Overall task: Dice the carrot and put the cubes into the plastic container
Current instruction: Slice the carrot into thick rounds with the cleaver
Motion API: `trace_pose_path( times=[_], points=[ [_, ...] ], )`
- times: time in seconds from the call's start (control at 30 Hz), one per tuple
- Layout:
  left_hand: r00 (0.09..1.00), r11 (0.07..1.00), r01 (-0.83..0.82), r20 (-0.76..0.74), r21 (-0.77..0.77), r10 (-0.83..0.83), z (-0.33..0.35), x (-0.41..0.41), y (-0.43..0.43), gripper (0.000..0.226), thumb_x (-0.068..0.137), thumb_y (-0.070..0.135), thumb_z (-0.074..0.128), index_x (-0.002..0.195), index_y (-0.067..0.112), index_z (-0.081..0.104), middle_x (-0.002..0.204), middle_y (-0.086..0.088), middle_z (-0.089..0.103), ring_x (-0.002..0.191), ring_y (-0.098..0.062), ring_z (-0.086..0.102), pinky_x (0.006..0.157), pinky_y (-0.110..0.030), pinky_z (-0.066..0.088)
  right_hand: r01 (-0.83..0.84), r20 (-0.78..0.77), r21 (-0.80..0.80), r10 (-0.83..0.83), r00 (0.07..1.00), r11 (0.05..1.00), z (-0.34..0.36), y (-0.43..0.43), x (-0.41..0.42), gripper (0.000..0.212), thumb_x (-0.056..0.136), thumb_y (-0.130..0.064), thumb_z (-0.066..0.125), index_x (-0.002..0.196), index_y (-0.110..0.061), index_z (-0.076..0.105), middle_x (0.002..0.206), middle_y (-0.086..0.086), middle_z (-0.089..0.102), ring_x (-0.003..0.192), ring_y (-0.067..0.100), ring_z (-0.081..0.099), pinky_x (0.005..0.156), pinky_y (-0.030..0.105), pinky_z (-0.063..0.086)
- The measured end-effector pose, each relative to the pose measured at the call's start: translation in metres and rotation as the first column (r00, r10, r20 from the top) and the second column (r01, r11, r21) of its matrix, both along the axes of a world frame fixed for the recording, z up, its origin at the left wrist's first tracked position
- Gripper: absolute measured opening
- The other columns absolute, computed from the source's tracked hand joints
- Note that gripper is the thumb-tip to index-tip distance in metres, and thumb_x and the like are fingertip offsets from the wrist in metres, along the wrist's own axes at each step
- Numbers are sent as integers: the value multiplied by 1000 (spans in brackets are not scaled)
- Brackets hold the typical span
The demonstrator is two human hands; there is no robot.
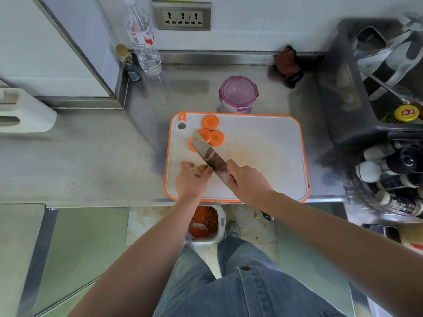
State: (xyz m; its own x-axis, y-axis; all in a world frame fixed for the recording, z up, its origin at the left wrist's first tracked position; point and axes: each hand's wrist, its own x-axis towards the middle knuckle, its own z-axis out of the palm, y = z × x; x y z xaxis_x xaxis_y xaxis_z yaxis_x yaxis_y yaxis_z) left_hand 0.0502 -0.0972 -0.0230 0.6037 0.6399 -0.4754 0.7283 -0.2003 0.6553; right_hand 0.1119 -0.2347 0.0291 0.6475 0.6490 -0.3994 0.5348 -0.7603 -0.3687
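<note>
Head view, item by item: cutting board point(263, 156), white with an orange rim, is lying on the steel tabletop point(91, 156). Left hand point(191, 181) is pinching a small carrot piece point(202, 168) near the board's front-left corner, its fingers curling over the piece and hiding most of it. Right hand point(248, 178) is gripping the handle of the knife point(209, 155), fingers wrapping round it. The blade is slanting away to the far left, its flat passing just beside the left fingertips. Carrot slices point(210, 122), four round ones, are lying at the board's far-left end, one partly under the blade tip. Plastic container point(230, 107) is standing just beyond the board's far edge, wearing its purple lid point(238, 90). Bin point(221, 219), on the floor below the tabletop edge, is holding chopped carrot. Step in hand, as judged: cutting the held piece down into cubes. Doing it well is calling for fingertips tucked behind the knuckles, the blade riding against them, the piece sitting on a flat face, and even cuts one way and then across. The lid is needing to come off before any cubes go in.
</note>
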Motion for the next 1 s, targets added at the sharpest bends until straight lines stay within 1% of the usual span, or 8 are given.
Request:
trace_pose_path(
  times=[0.13, 0.23, 0.33, 0.43, 0.53, 0.67, 0.83, 1.0],
  points=[
    [998, 999, 39, 46, -21, -38, 2, -3, 1, 33, 89, 33, 66, 112, 11, 57, 88, -6, 72, 62, -17, 68, 60, -21, 52, -35, 0, 11, 35, 999, 999, -1, 9, 2, 7, 98, -17, 36, 104, -14, 36, 62, 0, 38, 61, 26, 43, 46, 30, 25],
    [997, 998, 63, 32, 9, -63, -2, -6, 1, 38, 89, 36, 62, 116, 10, 61, 98, -6, 72, 84, -23, 69, 81, -39, 56, -72, 35, -11, 72, 997, 997, -1, 13, 6, 15, 98, -17, 36, 112, -12, 38, 66, 2, 41, 62, 26, 43, 52, 31, 29],
    [999, 1000, 0, 51, 5, -1, 1, -5, 0, 46, 87, 38, 66, 122, 9, 60, 108, -7, 69, 98, -24, 65, 89, -42, 52, -91, 58, -42, 94, 994, 995, -1, 9, 12, 17, 98, -18, 35, 114, -12, 39, 68, 3, 43, 61, 25, 43, 54, 31, 31],
    [994, 998, -61, 86, -33, 63, 2, -1, -1, 36, 84, 35, 71, 111, 12, 68, 103, -4, 72, 92, -20, 66, 82, -33, 52, -76, 22, -46, 77, 997, 996, -2, 1, 14, 6, 98, -17, 35, 104, -15, 36, 62, 0, 39, 53, 17, 37, 47, 29, 25],
    [989, 991, -109, 95, -77, 116, -1, -2, -2, 33, 81, 37, 74, 104, 15, 69, 96, -2, 74, 88, -20, 69, 83, -39, 56, -49, -41, -11, 48, 998, 999, -4, -1, 12, 6, 97, -15, 36, 95, -18, 30, 61, 3, 40, 51, 17, 35, 46, 29, 22],
    [966, 968, -220, 109, -123, 234, 0, -6, -1, 19, 90, 35, 63, 78, 21, 67, 68, 4, 68, 73, -17, 69, 77, -36, 57, -53, -79, 21, 55, 995, 998, -4, 9, 9, 5, 97, -14, 36, 97, -16, 32, 61, 3, 39, 52, 18, 36, 46, 29, 22],
    [966, 964, -246, 58, -100, 253, 5, -4, 2, 26, 91, 36, 63, 97, 12, 71, 85, 5, 67, 78, -11, 60, 65, -19, 43, -43, -65, 22, 45, 997, 999, -2, 10, 12, 9, 97, -15, 36, 105, -12, 39, 61, 1, 38, 52, 16, 36, 46, 28, 22],
    [962, 956, -269, 21, -120, 274, 7, 1, 0, 27, 91, 38, 61, 68, 23, 65, 75, -1, 70, 77, -19, 66, 62, -24, 42, 24, -67, 94, -18, 998, 995, 6, 13, 9, 10, 96, -15, 38, 92, -16, 30, 61, 4, 38, 57, 24, 39, 47, 31, 24]
  ],
)
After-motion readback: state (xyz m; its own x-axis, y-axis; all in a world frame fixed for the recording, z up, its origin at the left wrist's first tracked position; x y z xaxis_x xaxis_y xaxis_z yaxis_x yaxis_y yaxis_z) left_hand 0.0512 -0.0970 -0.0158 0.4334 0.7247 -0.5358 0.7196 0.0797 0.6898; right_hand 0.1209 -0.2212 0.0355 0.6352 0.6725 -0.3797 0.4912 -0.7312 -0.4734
